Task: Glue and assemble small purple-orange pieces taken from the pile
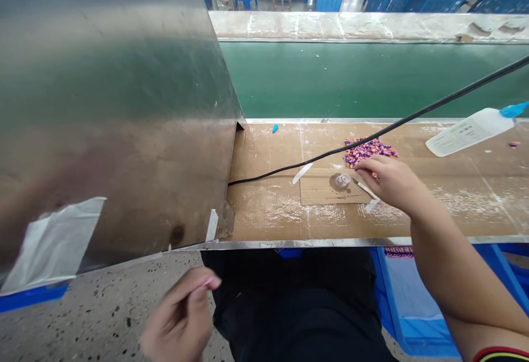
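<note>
My left hand [179, 315] is low at the left, off the table edge and slightly blurred. Its thumb and forefinger pinch what looks like a small pink piece [210, 281]. Over the table, my right hand [386, 180] has its fingers pressed together at the near side of a heap of small purple, orange and pink pieces [366, 151]; anything in its fingertips is too small to name. Just left of those fingertips stands a small clear pot [343, 181] on a cardboard piece [316, 190]. A thin brush-like tool [364, 188] with a pale handle lies under the hand.
A black cable [285, 169] crosses the work surface. A large metal panel [124, 103] walls off the left. A white squeeze bottle [469, 131] with a blue tip lies at the right. Behind runs a green belt [330, 81]. A blue crate [413, 329] sits below the table edge.
</note>
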`<control>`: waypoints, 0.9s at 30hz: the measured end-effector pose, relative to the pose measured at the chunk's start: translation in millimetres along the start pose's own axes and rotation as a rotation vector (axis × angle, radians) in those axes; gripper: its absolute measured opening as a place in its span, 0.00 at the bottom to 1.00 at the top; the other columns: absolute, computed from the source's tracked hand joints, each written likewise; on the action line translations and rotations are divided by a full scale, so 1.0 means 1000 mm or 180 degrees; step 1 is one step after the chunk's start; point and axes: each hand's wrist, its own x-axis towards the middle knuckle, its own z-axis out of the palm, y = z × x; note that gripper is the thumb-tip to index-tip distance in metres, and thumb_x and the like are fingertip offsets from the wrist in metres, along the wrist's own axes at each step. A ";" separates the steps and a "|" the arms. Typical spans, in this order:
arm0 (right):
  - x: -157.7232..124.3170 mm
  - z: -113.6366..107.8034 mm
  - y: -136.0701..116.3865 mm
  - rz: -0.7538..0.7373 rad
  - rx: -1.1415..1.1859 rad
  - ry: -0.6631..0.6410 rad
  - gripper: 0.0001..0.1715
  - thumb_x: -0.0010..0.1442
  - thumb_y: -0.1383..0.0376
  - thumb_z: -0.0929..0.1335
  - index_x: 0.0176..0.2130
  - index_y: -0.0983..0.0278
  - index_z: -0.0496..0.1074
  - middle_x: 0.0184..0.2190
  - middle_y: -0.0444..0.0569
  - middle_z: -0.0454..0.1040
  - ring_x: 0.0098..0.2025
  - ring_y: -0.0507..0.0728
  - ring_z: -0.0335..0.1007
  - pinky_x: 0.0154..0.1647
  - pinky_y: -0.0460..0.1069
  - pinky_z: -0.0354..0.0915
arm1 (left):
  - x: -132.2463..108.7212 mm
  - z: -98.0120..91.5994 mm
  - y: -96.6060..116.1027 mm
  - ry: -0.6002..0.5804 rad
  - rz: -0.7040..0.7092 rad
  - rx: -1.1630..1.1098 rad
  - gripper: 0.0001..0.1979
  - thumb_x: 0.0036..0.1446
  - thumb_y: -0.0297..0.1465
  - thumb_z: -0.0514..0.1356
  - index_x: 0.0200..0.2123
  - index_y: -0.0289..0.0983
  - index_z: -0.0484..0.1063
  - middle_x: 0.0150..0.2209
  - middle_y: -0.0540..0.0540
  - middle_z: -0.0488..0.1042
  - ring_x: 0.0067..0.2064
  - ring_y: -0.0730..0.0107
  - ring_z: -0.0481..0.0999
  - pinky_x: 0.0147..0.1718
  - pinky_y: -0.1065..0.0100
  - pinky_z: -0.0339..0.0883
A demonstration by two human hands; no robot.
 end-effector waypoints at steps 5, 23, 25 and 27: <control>-0.023 -0.028 -0.028 0.0717 0.0145 0.1886 0.13 0.67 0.55 0.70 0.40 0.60 0.82 0.35 0.52 0.84 0.31 0.58 0.77 0.36 0.52 0.73 | -0.012 0.067 0.009 -0.0903 -0.0221 -0.0650 0.04 0.64 0.26 0.67 0.38 0.39 0.84 0.33 0.45 0.85 0.33 0.66 0.86 0.37 0.71 0.84; -0.040 -0.003 -0.027 0.1345 0.1454 0.2145 0.25 0.61 0.36 0.72 0.38 0.52 0.82 0.28 0.48 0.79 0.26 0.59 0.74 0.27 0.56 0.71 | -0.005 0.168 0.003 -0.0974 -0.1927 -0.1692 0.27 0.53 0.55 0.74 0.37 0.35 0.85 0.28 0.41 0.83 0.30 0.63 0.85 0.33 0.67 0.83; -0.044 -0.009 -0.016 0.1366 0.1642 0.2266 0.30 0.71 0.35 0.59 0.40 0.45 0.82 0.26 0.48 0.77 0.23 0.59 0.72 0.21 0.54 0.66 | -0.006 0.173 0.001 -0.1002 -0.1965 -0.1751 0.27 0.53 0.55 0.74 0.36 0.36 0.85 0.28 0.41 0.83 0.30 0.63 0.85 0.32 0.67 0.83; -0.041 -0.011 -0.013 0.1358 0.1228 0.2024 0.40 0.75 0.37 0.50 0.38 0.45 0.83 0.23 0.47 0.76 0.21 0.58 0.70 0.17 0.52 0.63 | -0.007 0.176 -0.001 -0.1080 -0.1972 -0.1804 0.26 0.53 0.55 0.74 0.37 0.36 0.86 0.30 0.40 0.84 0.31 0.62 0.86 0.35 0.66 0.83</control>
